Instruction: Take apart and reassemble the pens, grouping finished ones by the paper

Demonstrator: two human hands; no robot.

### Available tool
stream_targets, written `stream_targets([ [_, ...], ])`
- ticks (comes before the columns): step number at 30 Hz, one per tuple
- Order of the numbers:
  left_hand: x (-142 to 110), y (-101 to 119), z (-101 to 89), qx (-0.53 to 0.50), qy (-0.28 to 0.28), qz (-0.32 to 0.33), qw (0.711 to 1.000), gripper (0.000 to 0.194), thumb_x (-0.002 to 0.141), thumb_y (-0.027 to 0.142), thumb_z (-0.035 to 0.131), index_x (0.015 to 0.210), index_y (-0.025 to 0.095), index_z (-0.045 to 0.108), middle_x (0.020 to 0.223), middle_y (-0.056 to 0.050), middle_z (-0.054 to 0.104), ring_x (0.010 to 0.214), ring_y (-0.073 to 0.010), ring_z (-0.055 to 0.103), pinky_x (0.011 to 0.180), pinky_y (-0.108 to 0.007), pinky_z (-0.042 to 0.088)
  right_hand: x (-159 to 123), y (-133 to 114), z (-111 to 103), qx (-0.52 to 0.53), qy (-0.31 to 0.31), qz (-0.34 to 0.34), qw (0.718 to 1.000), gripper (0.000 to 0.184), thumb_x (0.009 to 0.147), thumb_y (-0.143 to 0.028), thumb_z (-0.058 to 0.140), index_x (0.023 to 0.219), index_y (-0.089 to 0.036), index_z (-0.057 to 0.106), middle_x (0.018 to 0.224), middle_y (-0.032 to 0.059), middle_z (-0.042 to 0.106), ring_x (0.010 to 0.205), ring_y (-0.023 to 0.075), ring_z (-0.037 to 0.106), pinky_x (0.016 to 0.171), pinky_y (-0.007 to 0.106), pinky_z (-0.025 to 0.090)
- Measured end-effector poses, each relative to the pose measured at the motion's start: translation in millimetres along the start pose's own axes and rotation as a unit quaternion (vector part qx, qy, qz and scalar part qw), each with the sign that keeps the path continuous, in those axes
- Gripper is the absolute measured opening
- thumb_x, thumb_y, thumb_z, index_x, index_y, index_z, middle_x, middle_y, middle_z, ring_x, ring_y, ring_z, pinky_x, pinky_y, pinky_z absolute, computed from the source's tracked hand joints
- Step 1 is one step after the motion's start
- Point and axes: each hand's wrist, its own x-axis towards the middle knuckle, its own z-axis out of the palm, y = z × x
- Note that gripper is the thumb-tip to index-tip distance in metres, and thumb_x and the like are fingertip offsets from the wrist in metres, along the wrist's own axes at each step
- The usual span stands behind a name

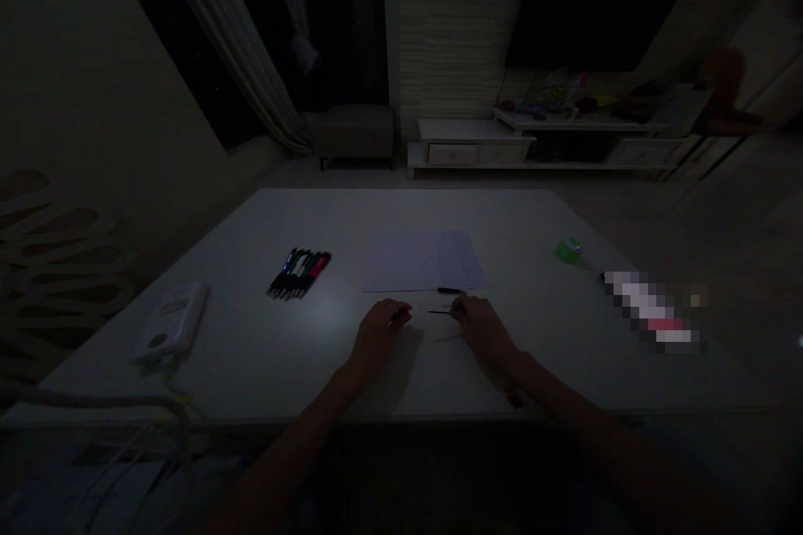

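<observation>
Both my hands are over the white table, just in front of a sheet of paper [405,259] with handwriting on its right part. My right hand [483,330] is closed in a pinch on a thin dark stick [439,313], which looks like a pen part and points left. Facing it, my left hand [380,330] has its fingers curled together at the tips; whether something small is in them is too dark to tell. A short black pen piece [448,291] lies at the paper's lower edge. Beside my right hand lies a thin pale stick [447,339].
Several pens [299,274] lie in a row at the left of the table [238,351]. A white power strip [172,319] with a cable is farther left. At the right stand a small green container [568,249] and a blurred-out object [649,309]. The room is dark.
</observation>
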Motion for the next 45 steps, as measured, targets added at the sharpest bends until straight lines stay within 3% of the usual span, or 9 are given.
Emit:
stream_targets([
  [6,0.6,5.8,7.7,-0.041,-0.024,0.006,0.999,0.010,0.082,0.020,0.053,0.090,0.019,0.061,0.088,-0.002,0.062,0.081,-0.0136,0.059,0.076,-0.028,0.048,0.2,-15.6,-6.1,-0.023,-0.019,-0.026,0.999,0.009,0.082,-0.018,0.051,0.083,-0.017,0.060,0.079,0.0062,0.064,0.075,0.0188,0.056,0.071,0.030,0.036],
  [9,0.9,8.0,8.2,-0.017,-0.034,0.027,0.999,0.011,0.083,0.020,0.053,0.090,0.019,0.061,0.087,-0.003,0.062,0.083,-0.0143,0.058,0.076,-0.028,0.047,1.8,-20.0,-9.4,-0.027,-0.021,-0.050,0.998,0.008,0.083,-0.018,0.052,0.083,-0.016,0.060,0.079,0.0060,0.064,0.076,0.0187,0.056,0.072,0.030,0.035],
  [14,-3.6,16.3,13.6,0.057,-0.106,0.096,0.988,0.013,0.084,0.018,0.051,0.092,0.019,0.061,0.087,-0.004,0.062,0.084,-0.0157,0.055,0.078,-0.031,0.044,1.1,-26.0,-10.6,-0.023,-0.049,-0.112,0.992,0.010,0.084,-0.020,0.052,0.082,-0.017,0.061,0.078,0.0055,0.065,0.076,0.0180,0.056,0.074,0.031,0.034],
  [20,-8.2,20.1,19.1,0.075,-0.137,0.109,0.982,0.016,0.087,0.020,0.045,0.096,0.019,0.059,0.088,-0.004,0.062,0.084,-0.0170,0.055,0.078,-0.032,0.043,-4.4,-30.7,-6.0,0.014,-0.059,-0.099,0.993,0.013,0.085,-0.025,0.051,0.084,-0.019,0.063,0.080,0.0048,0.067,0.077,0.0178,0.058,0.074,0.032,0.038],
  [25,-2.6,16.4,12.4,0.070,-0.091,0.087,0.990,0.015,0.086,0.020,0.045,0.090,0.019,0.059,0.084,-0.005,0.060,0.081,-0.0167,0.054,0.076,-0.031,0.044,7.2,-16.7,-11.9,0.132,0.013,0.006,0.991,0.024,0.088,-0.032,0.043,0.088,-0.020,0.064,0.083,0.0050,0.066,0.078,0.0166,0.059,0.072,0.030,0.044],
  [28,1.1,13.7,7.7,0.045,-0.038,0.067,0.996,0.013,0.083,0.021,0.047,0.089,0.018,0.058,0.082,-0.004,0.060,0.078,-0.0151,0.055,0.074,-0.030,0.046,13.7,2.5,-9.8,0.110,0.052,0.047,0.991,0.021,0.085,-0.031,0.048,0.090,-0.019,0.064,0.082,0.0060,0.063,0.077,0.0171,0.058,0.072,0.031,0.045],
  [32,3.6,12.0,5.2,0.004,0.006,0.021,1.000,0.011,0.081,0.026,0.052,0.085,0.017,0.058,0.080,-0.003,0.061,0.072,-0.0130,0.056,0.070,-0.027,0.047,12.5,15.5,1.9,0.050,0.035,0.030,0.998,0.013,0.079,-0.027,0.057,0.086,-0.019,0.065,0.087,0.0062,0.058,0.085,0.0181,0.054,0.077,0.032,0.043],
  [37,5.1,12.7,4.0,0.010,0.003,0.006,1.000,0.014,0.081,0.031,0.054,0.081,0.018,0.059,0.078,-0.002,0.062,0.071,-0.0133,0.056,0.068,-0.027,0.047,10.6,9.6,8.4,0.044,0.028,0.011,0.999,0.008,0.080,-0.021,0.053,0.077,-0.018,0.060,0.086,0.0058,0.057,0.087,0.0177,0.052,0.079,0.031,0.042],
  [45,7.1,3.8,4.1,0.048,-0.008,0.010,0.999,0.011,0.082,0.028,0.052,0.081,0.018,0.058,0.078,-0.002,0.060,0.072,-0.0136,0.055,0.069,-0.028,0.046,9.3,-1.4,-8.2,0.211,0.011,0.082,0.974,0.020,0.078,-0.020,0.048,0.092,-0.018,0.061,0.072,0.0023,0.065,0.064,0.0133,0.057,0.060,0.025,0.044],
])
